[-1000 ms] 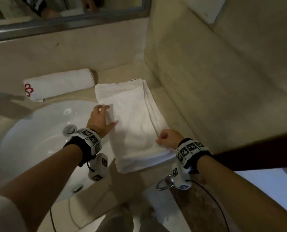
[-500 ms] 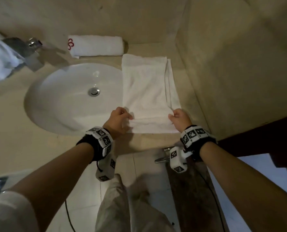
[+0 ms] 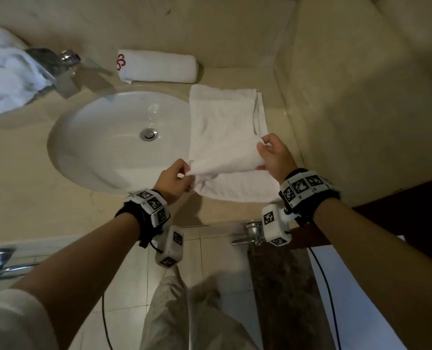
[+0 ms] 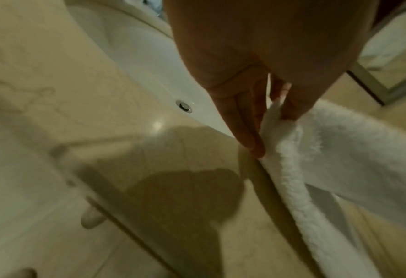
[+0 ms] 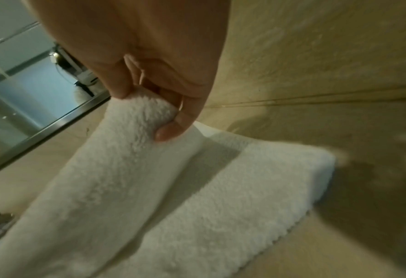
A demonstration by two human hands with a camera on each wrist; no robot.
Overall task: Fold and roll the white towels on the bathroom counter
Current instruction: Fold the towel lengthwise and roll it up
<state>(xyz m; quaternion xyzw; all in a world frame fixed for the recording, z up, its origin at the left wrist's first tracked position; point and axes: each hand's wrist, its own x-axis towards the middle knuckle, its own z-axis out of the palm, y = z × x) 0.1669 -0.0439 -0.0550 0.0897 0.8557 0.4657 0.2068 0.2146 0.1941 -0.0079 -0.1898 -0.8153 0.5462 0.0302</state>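
A white towel (image 3: 222,122), folded into a long strip, lies on the beige counter (image 3: 20,173) just right of the basin, its near end lifted. My left hand (image 3: 177,176) pinches the near left corner of the towel (image 4: 316,150) between thumb and fingers. My right hand (image 3: 273,154) pinches the near right corner of the towel (image 5: 137,150) and holds it higher, doubled back over the strip. A rolled white towel (image 3: 156,66) with a red emblem rests against the back wall.
The white round basin (image 3: 103,137) with its drain fills the counter's middle. A chrome tap (image 3: 61,64) and a crumpled white towel (image 3: 5,72) stand at the back left. A tiled side wall (image 3: 348,97) rises close on the right. Chrome handles stick out below the counter's front edge.
Both hands have come to the towel's near end, gripped its two corners and lifted them up and away from me. The head view has tilted downward.
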